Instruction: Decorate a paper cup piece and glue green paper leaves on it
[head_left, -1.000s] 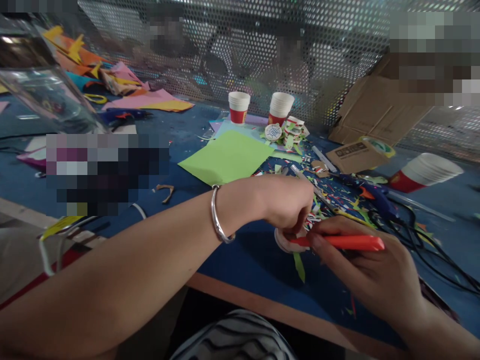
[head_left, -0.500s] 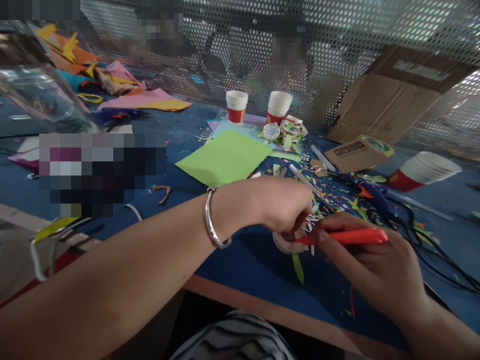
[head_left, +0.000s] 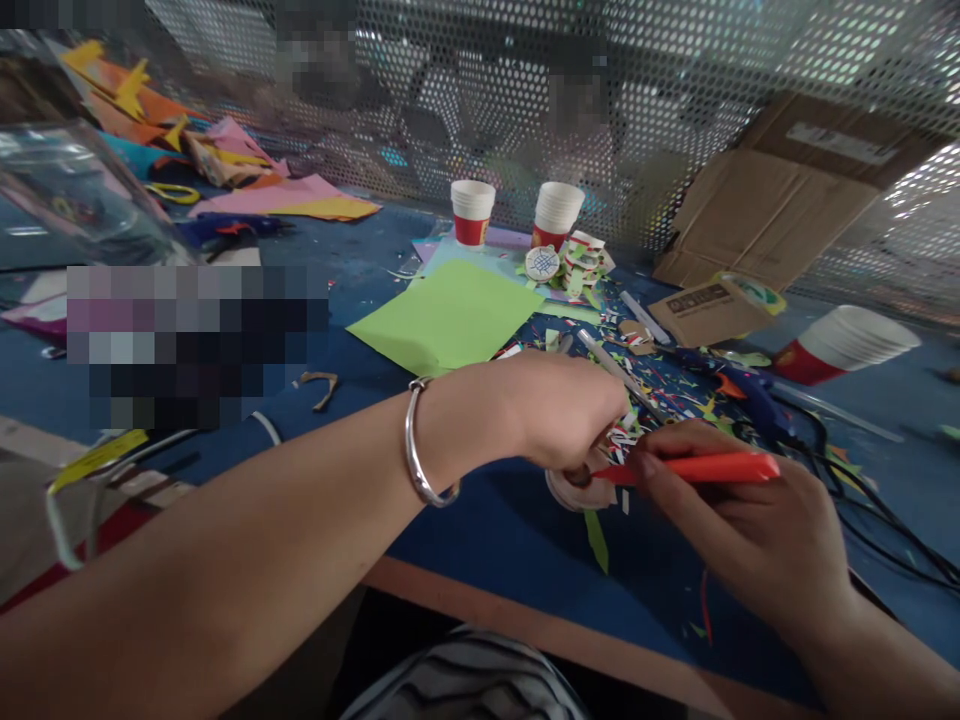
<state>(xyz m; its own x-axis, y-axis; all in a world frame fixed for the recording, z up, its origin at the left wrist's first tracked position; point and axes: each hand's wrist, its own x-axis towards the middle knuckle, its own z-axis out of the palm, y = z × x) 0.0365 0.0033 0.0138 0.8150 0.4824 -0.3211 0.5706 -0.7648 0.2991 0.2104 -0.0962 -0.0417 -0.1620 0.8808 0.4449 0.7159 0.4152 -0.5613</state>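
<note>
My left hand [head_left: 562, 410], with a silver bangle [head_left: 417, 452] on the wrist, is closed on a small white paper cup piece [head_left: 581, 488] and presses it down on the blue table [head_left: 495, 520]. My right hand [head_left: 742, 530] is closed round an orange-red cutter [head_left: 697, 467], whose tip meets the cup piece just under my left fingers. Red, white and green paper scraps [head_left: 675, 395] lie right behind both hands.
A green paper sheet [head_left: 450, 315] lies behind my left arm. Two upright paper cups [head_left: 473, 211] [head_left: 556, 213] stand farther back, and a stack of cups [head_left: 847, 342] lies on its side at right. A blue glue gun [head_left: 750, 392] with black cables, a cardboard box [head_left: 772, 215] and a perforated metal screen are beyond.
Both hands stay on the cup piece. The cutter has tilted slightly and my hands have shifted a little upward in view as the camera moved.
</note>
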